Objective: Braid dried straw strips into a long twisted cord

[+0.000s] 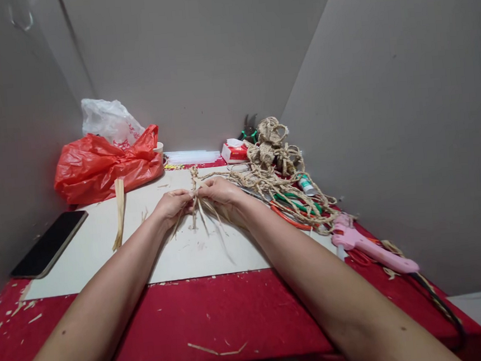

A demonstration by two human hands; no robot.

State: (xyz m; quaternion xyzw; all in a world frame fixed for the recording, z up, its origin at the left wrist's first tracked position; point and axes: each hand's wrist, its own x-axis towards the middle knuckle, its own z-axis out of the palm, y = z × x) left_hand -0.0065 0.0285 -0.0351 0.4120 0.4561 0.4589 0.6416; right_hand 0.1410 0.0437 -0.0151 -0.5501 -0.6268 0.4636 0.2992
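Over the middle of a white board (101, 271), my left hand (174, 206) and my right hand (220, 193) meet, fingertips nearly touching. Both pinch pale dry straw strands (204, 217), whose loose ends fan out below the fingers. A short knotted braid (194, 176) of the same fibre rises just beyond the fingertips. From there a braided straw cord (240, 175) runs right into a tangled pile. The exact crossing of the strands is hidden by my fingers. To the left lies a loose bundle of flat straw (120, 213).
A red plastic bag (104, 167) and a phone (50, 245) are at the left. On the right are coiled straw braids (273, 138), green-handled pliers (297, 202), a tissue pack (234, 152) and a pink glue gun (372, 245) with its cable. Clear sticks (192, 157) lie at the back.
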